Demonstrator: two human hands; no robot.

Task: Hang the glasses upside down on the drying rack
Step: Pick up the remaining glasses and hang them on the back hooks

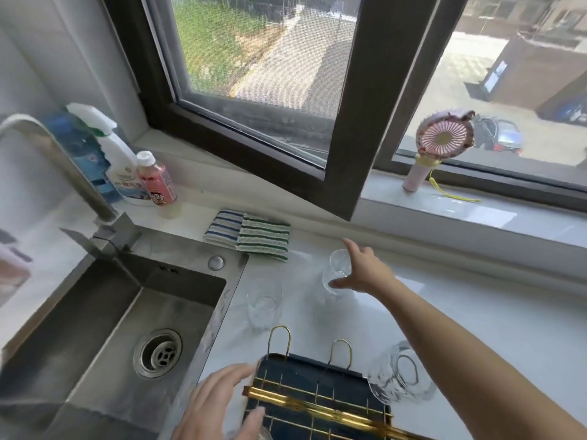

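A drying rack, a dark blue tray with gold wire loops, stands on the white counter at the bottom centre. One clear glass rests upside down at the rack's right side. A second glass stands on the counter beyond the rack. A third glass stands farther back. My right hand reaches to it, thumb and forefinger spread on either side of it; a firm grip is not visible. My left hand lies with fingers apart at the rack's left edge, holding nothing.
A steel sink with a tap fills the left. Spray bottles and a pink bottle stand behind it. Striped cloths lie on the counter at the back. A pink hand fan stands on the window sill.
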